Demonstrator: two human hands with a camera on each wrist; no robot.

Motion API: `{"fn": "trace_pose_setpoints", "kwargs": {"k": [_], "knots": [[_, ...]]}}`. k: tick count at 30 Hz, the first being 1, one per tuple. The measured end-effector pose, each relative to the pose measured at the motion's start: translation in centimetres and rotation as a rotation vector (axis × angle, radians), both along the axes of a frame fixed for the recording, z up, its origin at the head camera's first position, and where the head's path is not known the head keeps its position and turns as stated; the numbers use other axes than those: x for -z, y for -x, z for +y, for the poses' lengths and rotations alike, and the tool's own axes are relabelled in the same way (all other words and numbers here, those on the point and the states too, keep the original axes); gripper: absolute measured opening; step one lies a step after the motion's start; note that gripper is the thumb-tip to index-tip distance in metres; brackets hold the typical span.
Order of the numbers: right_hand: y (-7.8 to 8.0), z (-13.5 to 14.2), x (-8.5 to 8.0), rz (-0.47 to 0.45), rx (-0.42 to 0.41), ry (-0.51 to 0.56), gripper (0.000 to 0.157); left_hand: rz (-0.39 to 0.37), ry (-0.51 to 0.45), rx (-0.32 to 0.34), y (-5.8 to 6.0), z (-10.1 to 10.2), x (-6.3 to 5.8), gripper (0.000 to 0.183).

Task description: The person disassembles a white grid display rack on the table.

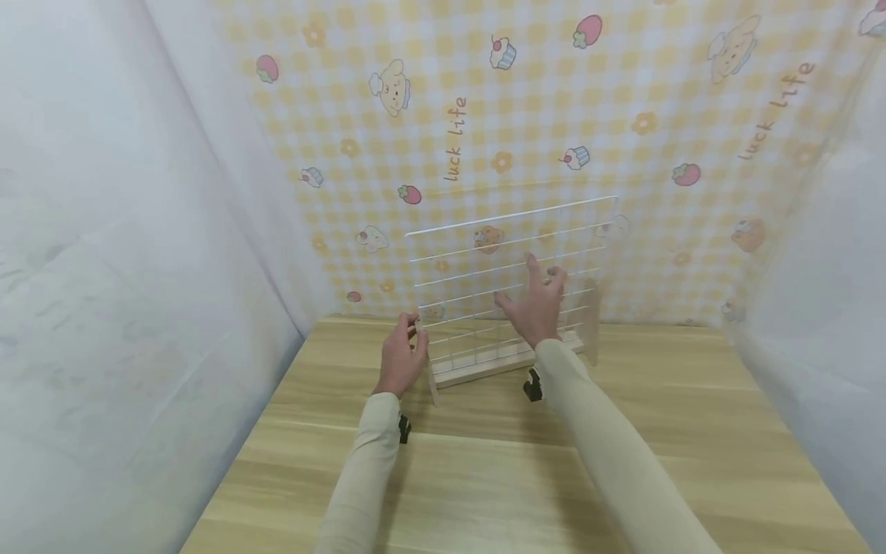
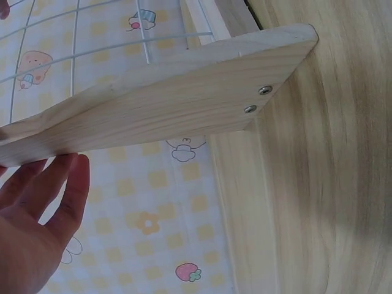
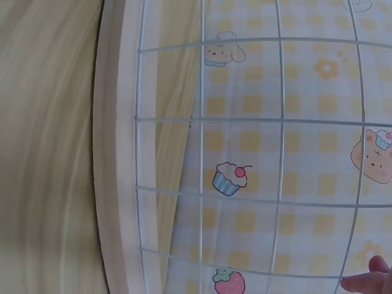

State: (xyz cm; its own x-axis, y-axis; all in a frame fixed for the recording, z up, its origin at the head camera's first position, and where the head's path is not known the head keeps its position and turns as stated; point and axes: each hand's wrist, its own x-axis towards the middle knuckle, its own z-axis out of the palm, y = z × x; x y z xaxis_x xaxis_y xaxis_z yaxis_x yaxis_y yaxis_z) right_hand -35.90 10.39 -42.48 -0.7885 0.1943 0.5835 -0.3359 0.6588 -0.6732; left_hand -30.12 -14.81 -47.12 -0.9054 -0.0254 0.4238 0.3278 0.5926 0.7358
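Note:
A rack stands near the back of the table, with a white wire grid [image 1: 484, 296] rising from a wooden base bar [image 1: 484, 371]. My left hand [image 1: 401, 358] holds the rack's left wooden side panel [image 2: 165, 101], fingertips against its edge; two screws [image 2: 264, 90] show low on that panel. In front of the grid, my right hand [image 1: 540, 304] has its fingers spread and grips nothing. Its fingertips [image 3: 364, 283] are close to a wire in the right wrist view; whether they touch it I cannot tell. The right side panel [image 1: 591, 319] stands beyond this hand.
A wood-grain table [image 1: 471, 492] lies under the rack. Behind it hangs a yellow checked cloth [image 1: 540, 115] printed with cupcakes and strawberries. White sheets [image 1: 138, 254] enclose the left and right sides. Small black devices [image 1: 532, 385] sit at both wrists.

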Motion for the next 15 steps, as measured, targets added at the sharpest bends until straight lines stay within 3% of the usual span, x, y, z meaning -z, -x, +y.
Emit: {"fn": "trace_pose_setpoints", "kwargs": {"k": [15], "knots": [[0.93, 0.19, -0.50, 0.050, 0.028, -0.106, 0.090, 0.019, 0.013, 0.010, 0.04, -0.32, 0.30, 0.030]]}}
